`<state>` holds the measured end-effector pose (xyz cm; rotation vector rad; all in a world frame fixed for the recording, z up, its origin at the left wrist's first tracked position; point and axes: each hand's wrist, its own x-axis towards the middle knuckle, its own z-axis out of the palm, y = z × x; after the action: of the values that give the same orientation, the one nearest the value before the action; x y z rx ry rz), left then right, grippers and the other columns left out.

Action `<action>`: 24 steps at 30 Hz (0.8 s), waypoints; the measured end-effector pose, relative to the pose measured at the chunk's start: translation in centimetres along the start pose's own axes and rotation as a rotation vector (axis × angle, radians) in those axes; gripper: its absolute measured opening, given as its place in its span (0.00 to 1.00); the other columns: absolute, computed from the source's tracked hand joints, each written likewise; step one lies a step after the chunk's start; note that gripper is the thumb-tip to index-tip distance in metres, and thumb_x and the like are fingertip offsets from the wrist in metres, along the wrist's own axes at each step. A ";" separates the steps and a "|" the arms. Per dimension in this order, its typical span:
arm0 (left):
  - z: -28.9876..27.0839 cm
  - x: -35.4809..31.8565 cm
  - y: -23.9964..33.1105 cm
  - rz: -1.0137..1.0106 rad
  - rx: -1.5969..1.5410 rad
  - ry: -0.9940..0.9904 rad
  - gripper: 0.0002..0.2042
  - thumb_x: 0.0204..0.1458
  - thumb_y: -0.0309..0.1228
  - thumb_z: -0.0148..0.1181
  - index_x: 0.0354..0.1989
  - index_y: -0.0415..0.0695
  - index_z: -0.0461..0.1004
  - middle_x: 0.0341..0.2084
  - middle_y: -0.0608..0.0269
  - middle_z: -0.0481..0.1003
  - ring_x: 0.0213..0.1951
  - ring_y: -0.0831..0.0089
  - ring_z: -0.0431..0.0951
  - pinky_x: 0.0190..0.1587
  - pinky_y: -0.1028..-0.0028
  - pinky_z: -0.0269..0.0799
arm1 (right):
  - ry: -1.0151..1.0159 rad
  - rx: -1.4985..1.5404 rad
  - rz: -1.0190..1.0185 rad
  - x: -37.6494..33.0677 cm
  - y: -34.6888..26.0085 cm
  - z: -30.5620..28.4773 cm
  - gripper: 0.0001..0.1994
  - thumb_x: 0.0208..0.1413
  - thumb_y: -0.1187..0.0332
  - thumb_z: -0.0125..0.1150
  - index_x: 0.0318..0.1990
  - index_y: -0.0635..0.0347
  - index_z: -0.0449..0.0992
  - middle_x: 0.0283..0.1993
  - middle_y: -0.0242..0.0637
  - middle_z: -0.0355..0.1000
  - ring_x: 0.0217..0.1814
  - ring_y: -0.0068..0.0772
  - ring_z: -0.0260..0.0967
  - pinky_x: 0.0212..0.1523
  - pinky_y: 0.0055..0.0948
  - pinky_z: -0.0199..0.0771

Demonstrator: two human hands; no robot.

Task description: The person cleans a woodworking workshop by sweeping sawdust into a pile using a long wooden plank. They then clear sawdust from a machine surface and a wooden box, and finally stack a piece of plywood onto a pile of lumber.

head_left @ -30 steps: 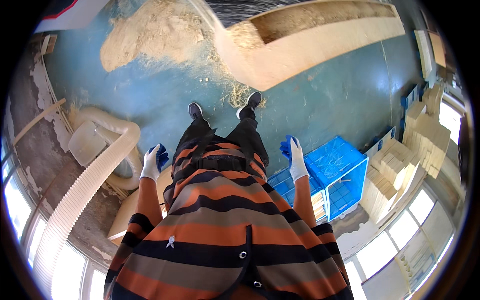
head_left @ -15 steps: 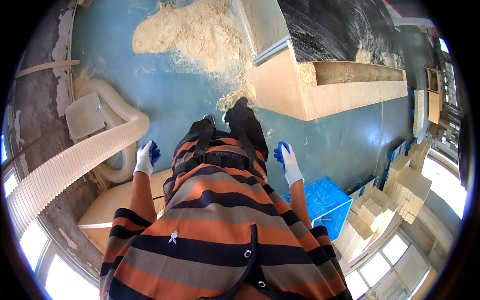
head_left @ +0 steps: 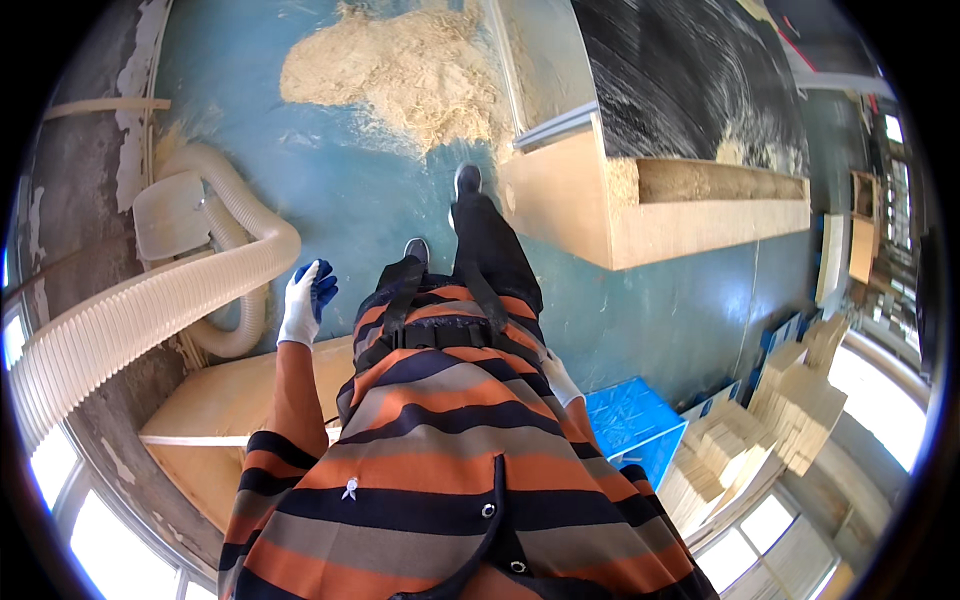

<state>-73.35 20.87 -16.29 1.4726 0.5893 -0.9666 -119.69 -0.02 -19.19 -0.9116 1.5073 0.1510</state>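
My left hand [head_left: 309, 302], in a white glove with a blue palm, hangs beside my striped apron [head_left: 450, 440]. Its fingers are curled in, and nothing shows in them. The ribbed hose [head_left: 170, 325] is the nearest thing to it, a short way to the left. At my right hip, the apron covers most of my right hand [head_left: 562, 380]; only part of the white glove shows and its fingers are hidden. A blue plastic crate [head_left: 625, 425] stands close by on that side.
Sawdust [head_left: 400, 80] lies heaped on the blue-green floor ahead. A wooden box-like bench [head_left: 690, 235] with a dark, dusty top is at front right. Stacked wooden pieces [head_left: 800, 400] stand farther right. To the left, a wooden cabinet [head_left: 235, 400] sits near the wall.
I have stepped forward, one foot now ahead of the other. My right hand has swung back beside the apron and become mostly hidden. My left hand stays out at the side.
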 end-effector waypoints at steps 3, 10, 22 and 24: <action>-1.3 -0.4 -1.4 -0.016 -0.015 0.111 0.08 0.55 0.37 0.57 0.34 0.47 0.71 0.29 0.67 0.74 0.28 0.74 0.75 0.31 0.71 0.73 | -0.008 -0.006 -0.026 1.8 -5.9 -1.3 0.16 0.56 0.53 0.55 0.44 0.53 0.72 0.29 0.31 0.70 0.27 0.23 0.66 0.27 0.24 0.64; -4.8 -3.0 -10.4 -0.338 -0.071 0.128 0.07 0.53 0.37 0.57 0.26 0.53 0.68 0.20 0.70 0.70 0.20 0.73 0.71 0.21 0.72 0.69 | 0.106 -0.014 -0.364 4.2 -19.7 -2.8 0.17 0.62 0.52 0.47 0.52 0.49 0.69 0.35 0.34 0.74 0.32 0.25 0.70 0.33 0.28 0.68; 10.8 -2.0 0.6 0.125 0.008 0.064 0.07 0.57 0.32 0.53 0.39 0.44 0.71 0.30 0.60 0.76 0.23 0.72 0.75 0.25 0.73 0.72 | -0.069 -0.124 -0.014 5.1 -15.9 -4.6 0.14 0.58 0.58 0.50 0.42 0.59 0.71 0.27 0.34 0.69 0.25 0.23 0.64 0.26 0.25 0.63; 13.5 -1.4 0.8 0.164 0.112 0.008 0.06 0.57 0.32 0.52 0.39 0.45 0.72 0.27 0.61 0.76 0.22 0.73 0.75 0.24 0.74 0.72 | 0.012 -0.156 -0.069 4.5 -17.7 -4.6 0.14 0.58 0.57 0.49 0.41 0.59 0.71 0.27 0.34 0.70 0.26 0.24 0.65 0.27 0.26 0.64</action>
<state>-76.46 7.88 -13.82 1.5987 0.4184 -0.8776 -111.92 -16.66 -14.91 -1.0902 1.4881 0.2156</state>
